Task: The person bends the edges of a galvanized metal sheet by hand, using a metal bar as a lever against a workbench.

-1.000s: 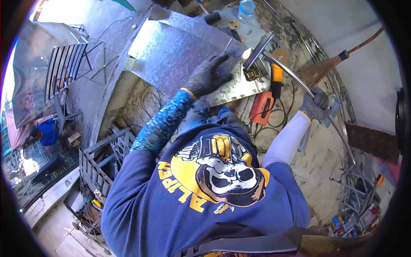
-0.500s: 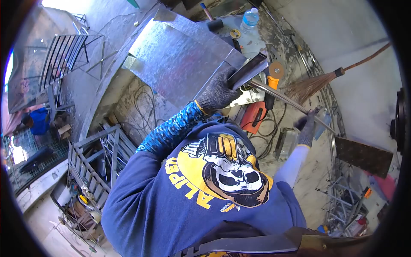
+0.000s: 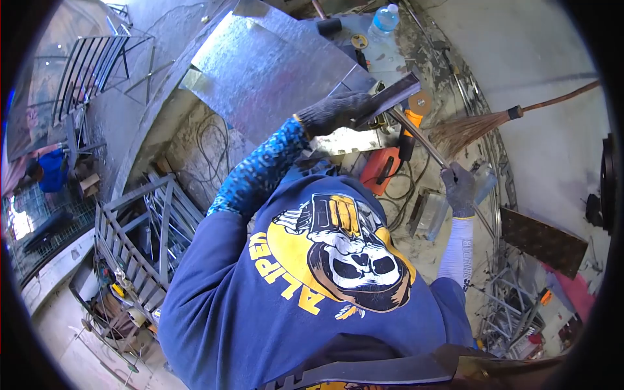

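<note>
My left hand (image 3: 335, 113), in a dark knitted glove, is closed on the near end of a short V-shaped metal angle bar (image 3: 398, 94). My right hand (image 3: 459, 187), gloved too, wraps round a long slim metal tube (image 3: 421, 135). The tube's upper end meets the underside of the angle bar; its lower end slants down to the right past my right hand. Beside the bar lies an orange angle grinder (image 3: 409, 125) with a tan disc (image 3: 419, 103). A wide shiny sheet of metal (image 3: 273, 71) spreads out left of my left hand.
A water bottle (image 3: 385, 19) and a black-headed hammer (image 3: 329, 26) are at the back. A straw broom (image 3: 478, 127) lies to the right. Near my body are an orange-red case (image 3: 379, 169) and loose cables (image 3: 404, 198). Welded metal frames (image 3: 133, 250) stand at left.
My right hand has moved slightly left and closed round the tube. The angle bar has shifted a little right, and my left hand has turned flatter behind it. The whole view has shifted slightly.
</note>
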{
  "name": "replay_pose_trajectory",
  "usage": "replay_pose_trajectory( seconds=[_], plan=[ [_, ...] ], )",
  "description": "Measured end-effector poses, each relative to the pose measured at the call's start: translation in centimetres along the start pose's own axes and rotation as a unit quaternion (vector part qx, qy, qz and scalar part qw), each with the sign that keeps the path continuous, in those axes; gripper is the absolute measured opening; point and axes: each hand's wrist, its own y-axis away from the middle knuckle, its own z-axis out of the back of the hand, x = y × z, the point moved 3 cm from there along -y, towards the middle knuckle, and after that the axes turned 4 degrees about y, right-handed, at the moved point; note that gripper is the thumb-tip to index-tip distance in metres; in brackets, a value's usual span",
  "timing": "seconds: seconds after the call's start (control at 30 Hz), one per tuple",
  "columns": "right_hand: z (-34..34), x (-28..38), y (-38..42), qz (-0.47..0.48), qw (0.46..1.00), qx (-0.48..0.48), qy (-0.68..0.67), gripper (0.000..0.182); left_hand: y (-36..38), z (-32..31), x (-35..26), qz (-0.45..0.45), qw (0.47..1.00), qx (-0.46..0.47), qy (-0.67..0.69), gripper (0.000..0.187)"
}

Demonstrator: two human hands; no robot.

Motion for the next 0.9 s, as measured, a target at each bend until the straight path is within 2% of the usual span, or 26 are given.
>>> replay_pose_trajectory(
  seconds=[0.03, 0.07, 0.1, 0.13, 0.2, 0.23, 0.27, 0.33, 0.4, 0.43, 0.47, 0.5, 0.53, 0.57, 0.7, 0.9],
  plan=[
    [-0.1, -0.4, 0.2, -0.001, 1.000, 0.004, 0.002, 0.037, -0.5, -0.7, 0.5, 0.090, 0.987, 0.015, 0.129, 0.039],
    [-0.1, -0.9, 0.3, -0.007, 1.000, 0.013, 0.028, 0.038, -0.8, -1.4, 0.9, 0.176, 0.951, 0.031, 0.254, 0.045],
    [-0.1, -1.1, 0.4, -0.015, 0.998, 0.021, 0.052, 0.039, -0.8, -1.9, 0.7, 0.256, 0.866, -0.010, 0.430, 0.045],
    [0.0, -1.2, 0.4, -0.014, 0.998, 0.024, 0.054, 0.039, -1.2, -1.8, 0.3, 0.256, 0.864, -0.011, 0.432, 0.045],
    [-0.1, -1.3, 0.5, -0.040, 0.997, 0.033, 0.052, 0.043, -1.1, -1.6, 0.7, 0.383, 0.819, -0.069, 0.422, 0.045],
    [-0.3, -1.5, 0.5, -0.041, 0.997, 0.035, 0.053, 0.043, -1.3, -0.7, 0.8, 0.316, 0.882, -0.075, 0.343, 0.052],
    [-0.7, -2.1, 0.3, -0.061, 0.994, 0.040, 0.075, 0.044, -0.9, 0.1, 1.0, 0.302, 0.901, -0.100, 0.295, 0.052],
    [-1.3, -2.5, -0.2, -0.078, 0.991, 0.049, 0.101, 0.046, 0.8, 2.3, 1.8, 0.347, 0.920, -0.124, 0.133, 0.051],
    [-1.7, -2.9, -0.9, -0.109, 0.985, 0.068, 0.116, 0.048, 3.1, 3.7, 3.7, 0.342, 0.922, -0.159, 0.088, 0.049],
    [-2.1, -3.4, -1.1, -0.107, 0.985, 0.069, 0.120, 0.048, 3.7, 5.3, 2.9, 0.387, 0.915, -0.113, -0.004, 0.061],
    [-2.6, -4.1, -1.5, -0.109, 0.987, 0.062, 0.103, 0.048, 4.6, 5.9, 2.9, 0.386, 0.915, -0.117, -0.002, 0.061],
    [-2.7, -4.4, -2.0, -0.111, 0.988, 0.056, 0.086, 0.048, 5.5, 6.4, 2.9, 0.377, 0.905, -0.105, -0.165, 0.070],
    [-2.6, -4.4, -2.5, -0.107, 0.989, 0.057, 0.089, 0.048, 6.5, 6.9, 2.9, 0.360, 0.870, -0.089, -0.324, 0.080],
    [-2.5, -4.2, -2.9, -0.107, 0.989, 0.063, 0.075, 0.048, 7.7, 7.1, 3.9, 0.395, 0.853, -0.064, -0.335, 0.097],
    [-2.5, -4.8, -4.5, -0.092, 0.992, 0.074, 0.037, 0.048, 9.5, 6.4, 5.1, 0.400, 0.830, -0.028, -0.387, 0.105],
    [-2.8, -5.9, -5.7, -0.089, 0.992, 0.085, 0.016, 0.048, 9.1, 5.6, 5.7, 0.402, 0.826, -0.045, -0.392, 0.107]
  ],
)
